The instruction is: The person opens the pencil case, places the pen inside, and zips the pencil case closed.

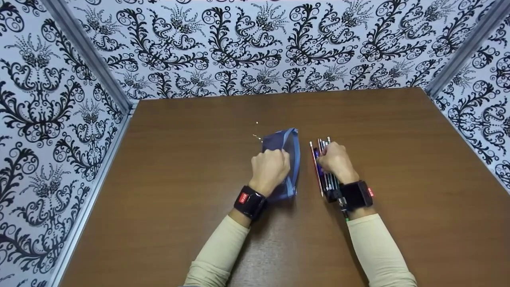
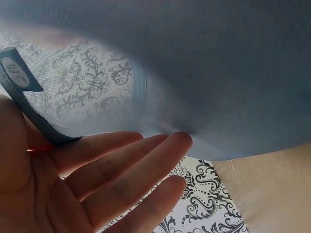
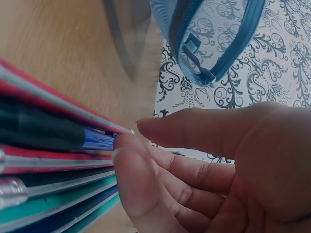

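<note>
Left hand (image 1: 271, 167): grips the blue mesh pouch (image 1: 294, 157) between thumb and fingers, the fingers fairly straight along its fabric. Right hand (image 1: 336, 159): right of the pouch, fingers bent at the pens and pencils (image 1: 328, 181); whether it pinches any of them cannot be told. These lie side by side on the table (image 1: 179, 159), near the pouch and to its right. Assessment: the pouch is probably light and limp, apt to fold, best taken by its bound edge. The pens and pencils should be light, stiff and smooth, liable to roll; mid-shaft is the sound hold. The left wrist view shows lettering on the pouch's tag (image 2: 19, 72), not legible from the head. The right wrist view separates red, blue and green barrels; the head view alone gives the row's full length.
</note>
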Action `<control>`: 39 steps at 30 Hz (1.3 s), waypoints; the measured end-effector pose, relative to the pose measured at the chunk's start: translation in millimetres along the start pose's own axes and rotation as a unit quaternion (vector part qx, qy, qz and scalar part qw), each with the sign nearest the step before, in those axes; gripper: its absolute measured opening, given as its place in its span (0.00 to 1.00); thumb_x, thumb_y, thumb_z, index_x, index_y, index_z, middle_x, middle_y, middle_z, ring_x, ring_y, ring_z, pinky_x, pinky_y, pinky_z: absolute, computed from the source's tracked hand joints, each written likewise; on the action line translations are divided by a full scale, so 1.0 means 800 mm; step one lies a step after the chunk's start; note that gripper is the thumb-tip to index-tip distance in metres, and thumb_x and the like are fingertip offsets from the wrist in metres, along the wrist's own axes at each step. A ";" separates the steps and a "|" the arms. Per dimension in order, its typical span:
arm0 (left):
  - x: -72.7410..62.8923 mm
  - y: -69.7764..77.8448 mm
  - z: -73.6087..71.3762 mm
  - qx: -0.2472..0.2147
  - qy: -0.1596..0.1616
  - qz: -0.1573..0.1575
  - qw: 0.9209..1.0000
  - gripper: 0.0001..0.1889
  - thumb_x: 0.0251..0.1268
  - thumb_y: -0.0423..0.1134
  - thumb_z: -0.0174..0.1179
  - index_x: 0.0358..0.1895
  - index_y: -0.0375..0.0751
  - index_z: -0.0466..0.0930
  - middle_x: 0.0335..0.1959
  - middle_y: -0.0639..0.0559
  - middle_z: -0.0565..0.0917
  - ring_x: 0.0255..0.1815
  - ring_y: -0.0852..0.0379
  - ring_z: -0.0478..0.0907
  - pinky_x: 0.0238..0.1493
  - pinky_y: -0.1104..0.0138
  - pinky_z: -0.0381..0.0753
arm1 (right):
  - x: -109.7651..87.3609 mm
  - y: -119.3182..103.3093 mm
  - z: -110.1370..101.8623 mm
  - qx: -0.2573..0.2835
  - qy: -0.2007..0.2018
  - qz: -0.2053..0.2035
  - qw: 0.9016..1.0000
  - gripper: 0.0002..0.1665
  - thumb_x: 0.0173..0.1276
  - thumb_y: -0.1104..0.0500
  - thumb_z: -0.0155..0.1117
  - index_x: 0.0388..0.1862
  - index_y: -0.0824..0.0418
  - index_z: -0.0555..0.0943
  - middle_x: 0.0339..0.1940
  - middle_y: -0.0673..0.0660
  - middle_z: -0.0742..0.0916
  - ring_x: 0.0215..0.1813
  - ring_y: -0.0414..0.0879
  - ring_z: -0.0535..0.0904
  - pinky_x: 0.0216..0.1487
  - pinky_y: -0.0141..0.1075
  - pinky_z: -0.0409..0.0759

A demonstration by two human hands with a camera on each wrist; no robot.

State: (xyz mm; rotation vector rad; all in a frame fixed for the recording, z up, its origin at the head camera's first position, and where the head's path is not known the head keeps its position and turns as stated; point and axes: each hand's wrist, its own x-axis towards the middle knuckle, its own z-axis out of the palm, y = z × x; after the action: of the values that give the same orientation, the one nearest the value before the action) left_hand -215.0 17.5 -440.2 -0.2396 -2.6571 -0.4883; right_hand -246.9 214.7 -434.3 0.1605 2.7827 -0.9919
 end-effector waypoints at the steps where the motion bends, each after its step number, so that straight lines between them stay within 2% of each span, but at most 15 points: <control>1: 0.000 0.000 0.000 -0.001 -0.001 0.000 1.000 0.23 0.70 0.44 0.49 0.15 0.40 0.78 0.21 0.41 0.86 0.21 0.42 0.83 0.19 0.51 0.77 | 0.000 0.000 0.001 -0.002 0.000 0.001 1.000 0.06 0.60 0.69 0.57 0.30 0.70 0.81 0.23 0.58 0.84 0.17 0.38 0.79 0.22 0.29 0.78; 6: 0.000 0.000 0.000 -0.003 -0.008 -0.003 1.000 0.23 0.71 0.44 0.49 0.15 0.40 0.78 0.22 0.41 0.86 0.22 0.42 0.84 0.21 0.51 0.77 | 0.001 0.000 0.003 -0.020 0.002 -0.004 1.000 0.06 0.58 0.70 0.57 0.27 0.68 0.81 0.20 0.56 0.84 0.16 0.38 0.79 0.21 0.29 0.77; 13: -0.001 0.001 0.000 0.007 0.013 0.002 1.000 0.24 0.70 0.44 0.49 0.12 0.42 0.76 0.20 0.42 0.85 0.20 0.43 0.84 0.18 0.51 0.77 | -0.001 0.002 0.006 -0.021 0.011 -0.009 1.000 0.05 0.57 0.70 0.58 0.26 0.68 0.81 0.17 0.54 0.83 0.15 0.39 0.78 0.20 0.30 0.76; 19: 0.000 0.001 0.000 0.002 0.014 0.003 1.000 0.24 0.71 0.44 0.49 0.12 0.43 0.75 0.20 0.42 0.85 0.20 0.43 0.83 0.18 0.51 0.76 | 0.001 0.003 0.009 -0.035 0.014 0.002 0.999 0.05 0.57 0.70 0.58 0.24 0.66 0.79 0.18 0.56 0.82 0.16 0.41 0.79 0.20 0.32 0.76; 24: 0.000 0.000 0.000 0.001 0.009 0.003 1.000 0.24 0.71 0.44 0.48 0.13 0.42 0.76 0.20 0.42 0.85 0.20 0.43 0.83 0.19 0.51 0.76 | 0.003 0.001 0.011 -0.070 0.010 0.010 0.997 0.06 0.56 0.69 0.57 0.23 0.65 0.80 0.21 0.60 0.84 0.19 0.46 0.81 0.23 0.35 0.77; 35: -0.001 0.001 0.000 -0.003 0.004 0.006 1.000 0.24 0.71 0.43 0.49 0.13 0.42 0.76 0.20 0.42 0.85 0.20 0.43 0.83 0.19 0.51 0.77 | 0.002 -0.002 0.012 -0.089 0.000 0.044 0.995 0.03 0.58 0.66 0.58 0.27 0.64 0.79 0.34 0.65 0.85 0.31 0.55 0.81 0.31 0.44 0.78; 39: -0.002 0.001 0.000 0.001 0.013 0.010 1.000 0.23 0.70 0.43 0.50 0.13 0.41 0.76 0.19 0.43 0.85 0.20 0.43 0.83 0.18 0.51 0.76 | 0.001 -0.002 0.012 -0.098 0.006 0.034 0.995 0.03 0.59 0.65 0.59 0.28 0.65 0.78 0.37 0.68 0.85 0.34 0.56 0.80 0.33 0.48 0.78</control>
State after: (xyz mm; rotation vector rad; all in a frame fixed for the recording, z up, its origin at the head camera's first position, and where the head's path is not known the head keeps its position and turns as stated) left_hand -213.5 17.8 -440.4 -0.2571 -2.6267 -0.4789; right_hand -246.5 207.4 -441.2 0.2327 2.8428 -0.6981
